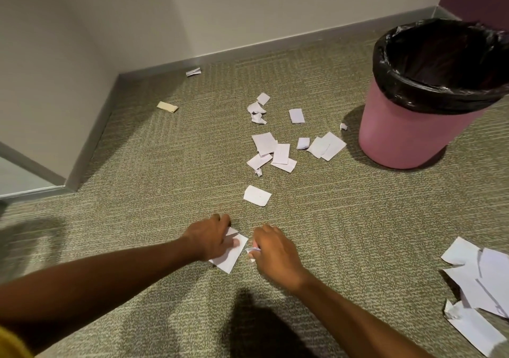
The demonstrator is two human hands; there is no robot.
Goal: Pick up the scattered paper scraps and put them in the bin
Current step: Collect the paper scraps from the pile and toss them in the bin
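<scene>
Two hands of mine are down on the green-grey carpet (137,165), close together but not touching. My left hand (210,238) lies over a flat scrap (230,260) of white paper, the fingers curled at its far edge and the thumb laid on top of the sheet, so I have it gripped against the floor. My right hand (275,250) is just beside it, fingers curled in, pinching a small crumpled scrap (252,250) that shows white at the fingertips. Just ahead of my hands lies a single scrap (257,195), flat on the carpet. Beyond it is an overlapping heap of scraps (272,151), and to the right of that a small folded piece (303,143) and a pair of sheets (326,146) lying near the foot of the bin. Farther off are some crumpled bits (257,112), a neat rectangle (296,116) and a tiny ball (343,126) near the bin's base. The bin (413,132) is pink, lined with a black bag (440,93) folded over its rim, and stands upright at the far right, well apart from my hands. One scrap (193,71) lies against the grey skirting board (275,43), and a beige piece (167,106) sits near the corner. Large torn sheets (479,283) are piled at my right edge of view.
</scene>
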